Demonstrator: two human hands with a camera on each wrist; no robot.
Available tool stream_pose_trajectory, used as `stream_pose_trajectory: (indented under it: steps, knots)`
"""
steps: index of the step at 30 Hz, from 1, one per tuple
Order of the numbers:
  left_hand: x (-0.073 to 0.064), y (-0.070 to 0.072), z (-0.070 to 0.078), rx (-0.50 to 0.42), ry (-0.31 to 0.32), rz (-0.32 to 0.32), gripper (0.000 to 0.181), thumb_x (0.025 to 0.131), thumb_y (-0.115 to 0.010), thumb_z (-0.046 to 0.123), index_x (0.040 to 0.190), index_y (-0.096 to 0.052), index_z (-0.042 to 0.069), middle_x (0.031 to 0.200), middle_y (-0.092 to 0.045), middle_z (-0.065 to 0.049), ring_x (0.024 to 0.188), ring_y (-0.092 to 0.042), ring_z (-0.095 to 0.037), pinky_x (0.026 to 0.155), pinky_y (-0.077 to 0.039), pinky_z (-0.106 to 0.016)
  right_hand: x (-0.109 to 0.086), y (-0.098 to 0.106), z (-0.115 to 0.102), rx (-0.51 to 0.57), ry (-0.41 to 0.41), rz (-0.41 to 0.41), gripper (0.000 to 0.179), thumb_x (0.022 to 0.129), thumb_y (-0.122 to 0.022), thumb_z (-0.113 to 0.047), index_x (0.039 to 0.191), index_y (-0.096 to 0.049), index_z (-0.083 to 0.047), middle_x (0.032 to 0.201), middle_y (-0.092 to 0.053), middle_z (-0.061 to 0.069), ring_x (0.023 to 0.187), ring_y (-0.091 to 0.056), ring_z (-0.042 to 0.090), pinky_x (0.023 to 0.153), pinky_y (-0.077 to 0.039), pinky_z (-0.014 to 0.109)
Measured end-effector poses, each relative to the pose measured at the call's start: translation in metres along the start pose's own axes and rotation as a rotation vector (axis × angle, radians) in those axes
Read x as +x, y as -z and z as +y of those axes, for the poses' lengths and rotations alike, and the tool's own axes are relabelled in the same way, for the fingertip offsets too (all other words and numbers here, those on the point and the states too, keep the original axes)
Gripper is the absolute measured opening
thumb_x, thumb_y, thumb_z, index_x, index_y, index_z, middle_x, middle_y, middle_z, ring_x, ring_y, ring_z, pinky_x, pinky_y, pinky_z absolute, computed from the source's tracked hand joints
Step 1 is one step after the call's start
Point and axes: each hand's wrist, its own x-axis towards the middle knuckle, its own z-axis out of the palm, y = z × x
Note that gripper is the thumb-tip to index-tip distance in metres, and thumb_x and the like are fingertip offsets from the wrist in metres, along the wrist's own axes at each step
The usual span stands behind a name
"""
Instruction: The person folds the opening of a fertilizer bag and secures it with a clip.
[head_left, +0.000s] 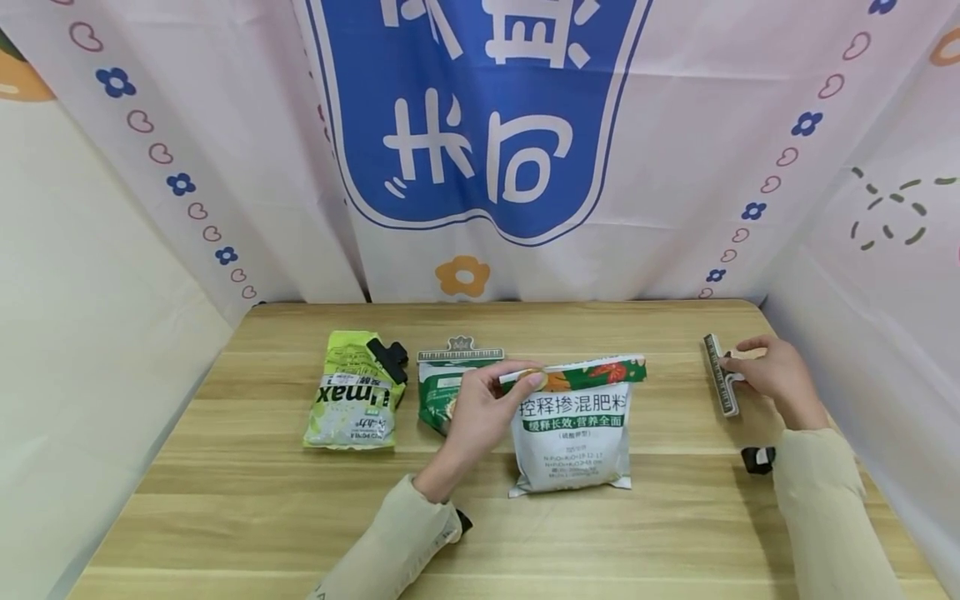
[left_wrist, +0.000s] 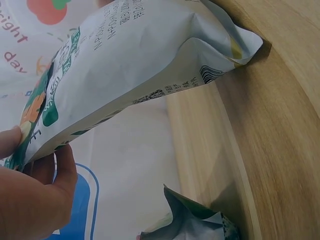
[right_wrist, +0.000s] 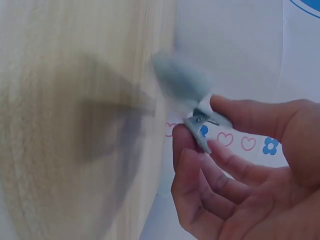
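A white and green fertilizer bag (head_left: 573,450) stands upright on the table, its top folded over into a green strip. My left hand (head_left: 483,408) pinches the left end of that fold between thumb and fingers; the left wrist view shows the bag (left_wrist: 125,65) from its side. At the right, my right hand (head_left: 776,375) holds a wide metal clip (head_left: 722,379) with a piano-key pattern by its handles. In the right wrist view the clip (right_wrist: 182,82) is blurred, raised off the wooden surface, with the thumb on one handle and fingers on the other.
Left of the bag lies a green bag (head_left: 435,400) with a similar piano-key clip (head_left: 460,353) on its top, partly hidden behind my left hand. Farther left is a lime-green pouch (head_left: 352,400) with a black clip (head_left: 388,360). The wooden table (head_left: 262,500) ends at a printed curtain.
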Motion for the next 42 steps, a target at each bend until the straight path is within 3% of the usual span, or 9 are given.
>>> stream_pose_trajectory:
  steps: [3, 7, 11, 16, 22, 31, 34, 36, 42]
  knots:
    - [-0.001, 0.000, 0.000, -0.001, 0.003, -0.012, 0.019, 0.098, -0.076, 0.031, 0.115, -0.081, 0.025, 0.093, -0.073, 0.002, 0.051, -0.031, -0.010, 0.049, -0.029, -0.020, -0.001, 0.001, -0.004, -0.001, 0.000, 0.005, 0.073, 0.097, -0.073, -0.029, 0.144, -0.041, 0.018, 0.107, -0.073, 0.025, 0.076, -0.076, 0.013, 0.077, -0.053, 0.030]
    - [-0.002, 0.001, 0.001, 0.004, 0.012, -0.019, 0.019, 0.098, -0.076, 0.031, 0.116, -0.081, 0.027, 0.105, -0.076, -0.001, 0.053, -0.032, -0.010, 0.050, -0.031, -0.020, -0.002, 0.001, -0.006, -0.004, 0.030, 0.012, 0.068, 0.097, -0.073, -0.031, 0.140, -0.051, 0.018, 0.121, -0.070, 0.031, 0.077, -0.073, 0.010, 0.071, -0.055, 0.025]
    - [-0.002, 0.002, 0.002, 0.010, 0.014, -0.026, 0.019, 0.098, -0.077, 0.030, 0.116, -0.080, 0.029, 0.092, -0.070, -0.002, 0.052, -0.032, -0.011, 0.050, -0.030, -0.021, -0.004, 0.000, -0.008, 0.003, 0.059, 0.030, 0.062, 0.099, -0.071, -0.035, 0.138, -0.059, 0.011, 0.133, -0.065, 0.031, 0.081, -0.068, 0.009, 0.068, -0.052, 0.020]
    - [-0.003, 0.004, 0.002, 0.007, 0.021, -0.047, 0.023, 0.097, -0.078, 0.029, 0.120, -0.079, 0.029, 0.067, -0.043, 0.001, 0.054, -0.031, -0.012, 0.052, -0.030, -0.021, -0.003, -0.001, -0.013, -0.003, 0.096, 0.069, 0.060, 0.100, -0.070, -0.040, 0.137, -0.064, 0.007, 0.133, -0.069, 0.028, 0.079, -0.062, -0.003, 0.069, -0.049, 0.018]
    - [-0.003, 0.005, 0.001, 0.019, 0.030, -0.053, 0.028, 0.096, -0.078, 0.022, 0.123, -0.077, 0.031, 0.064, -0.035, 0.002, 0.053, -0.031, -0.011, 0.050, -0.029, -0.020, -0.005, -0.001, -0.023, 0.009, 0.138, 0.076, 0.059, 0.102, -0.068, -0.041, 0.138, -0.063, 0.004, 0.136, -0.066, 0.031, 0.079, -0.053, -0.014, 0.070, -0.048, 0.018]
    - [-0.002, 0.003, 0.000, 0.028, 0.045, -0.047, 0.028, 0.096, -0.078, 0.020, 0.124, -0.077, 0.026, 0.083, -0.061, 0.007, 0.057, -0.037, -0.011, 0.053, -0.033, -0.019, -0.014, 0.000, -0.038, 0.018, 0.156, 0.025, 0.061, 0.102, -0.066, -0.047, 0.141, -0.062, 0.000, 0.138, -0.067, 0.027, 0.083, -0.056, -0.014, 0.076, -0.048, 0.021]
    - [-0.002, 0.001, -0.001, 0.025, 0.055, -0.057, 0.026, 0.097, -0.077, 0.020, 0.123, -0.078, 0.021, 0.087, -0.068, 0.000, 0.059, -0.040, -0.010, 0.053, -0.034, -0.018, -0.017, 0.001, -0.043, 0.014, 0.172, 0.010, 0.064, 0.101, -0.066, -0.050, 0.141, -0.063, 0.000, 0.136, -0.069, 0.025, 0.083, -0.056, -0.016, 0.076, -0.047, 0.019]
    - [-0.002, 0.000, -0.002, 0.016, 0.050, -0.070, 0.025, 0.098, -0.075, 0.020, 0.123, -0.078, 0.018, 0.101, -0.075, -0.002, 0.060, -0.042, -0.010, 0.053, -0.035, -0.018, -0.020, 0.001, -0.047, 0.013, 0.193, 0.003, 0.063, 0.101, -0.068, -0.049, 0.139, -0.064, 0.000, 0.133, -0.071, 0.023, 0.083, -0.056, -0.017, 0.076, -0.048, 0.017]
    - [-0.001, -0.001, -0.003, 0.014, 0.016, -0.084, 0.023, 0.099, -0.075, 0.021, 0.121, -0.079, 0.017, 0.110, -0.078, -0.006, 0.059, -0.041, -0.009, 0.053, -0.033, -0.017, -0.029, 0.003, -0.060, 0.026, 0.276, 0.007, 0.056, 0.099, -0.072, -0.045, 0.135, -0.069, -0.001, 0.119, -0.078, 0.011, 0.085, -0.060, -0.018, 0.074, -0.048, 0.012]
